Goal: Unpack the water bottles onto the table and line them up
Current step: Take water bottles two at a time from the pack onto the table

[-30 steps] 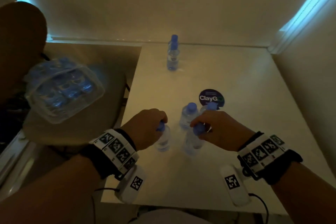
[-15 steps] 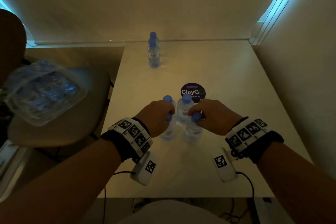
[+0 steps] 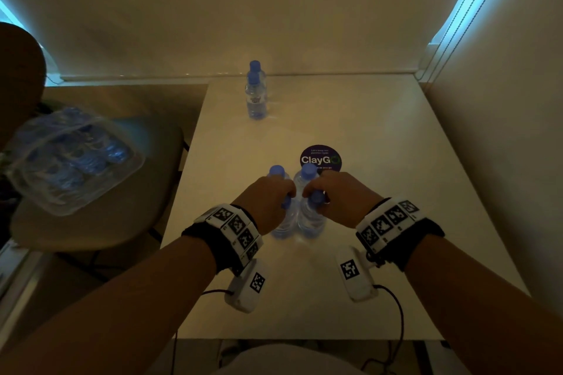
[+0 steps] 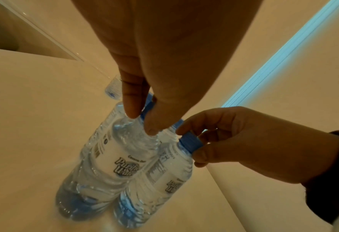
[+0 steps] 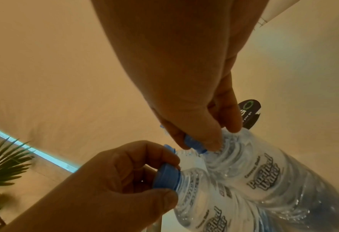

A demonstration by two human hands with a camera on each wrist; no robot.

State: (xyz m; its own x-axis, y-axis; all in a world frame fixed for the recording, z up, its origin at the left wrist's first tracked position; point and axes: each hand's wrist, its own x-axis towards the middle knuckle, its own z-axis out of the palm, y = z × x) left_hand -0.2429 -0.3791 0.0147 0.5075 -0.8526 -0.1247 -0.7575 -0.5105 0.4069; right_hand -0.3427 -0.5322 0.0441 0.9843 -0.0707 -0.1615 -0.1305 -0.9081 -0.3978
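**Inspector:** Clear plastic wrap, a shrink-wrapped pack of bottles [image 3: 71, 158], lay on the seat of a chair [image 3: 100, 222] off the left edge of the tabletop [image 3: 380, 137]. What was on the surface itself?

**Assistant:** Two upright bottles at the far edge [image 3: 256, 94], one directly behind the other, well apart from the hands. A round dark ClayGo sticker [image 3: 320, 158] lay near the middle. Two more upright bottles with blue caps stood just this side of it, a left rear bottle [image 3: 276, 172] and a right rear bottle [image 3: 308, 172], close behind the knuckles of both hands.

**Inspector:** And the grip on each side?

**Assistant:** The left hand [image 3: 268, 198] came down from above, thumb and fingertips curled round the neck and blue cap of the left front bottle [image 4: 113, 164]. The right hand [image 3: 341, 198] pinched the blue cap of the right front bottle [image 4: 160, 177] between thumb and forefinger in the same manner.

**Inspector:** Position of those two bottles relative to the hands?

**Assistant:** Each hung straight below its hand, upright, body towards the tabletop. The pair stood side by side, walls touching or very nearly so. The left wrist view showed their bases at the surface, though blur there prevented confirming full contact.

**Inspector:** Anything obstructing?

**Assistant:** Only the two rear bottles, standing directly beyond the held pair. A potted palm [image 5: 3, 158] appeared at the left of the right wrist view, away from the tabletop.
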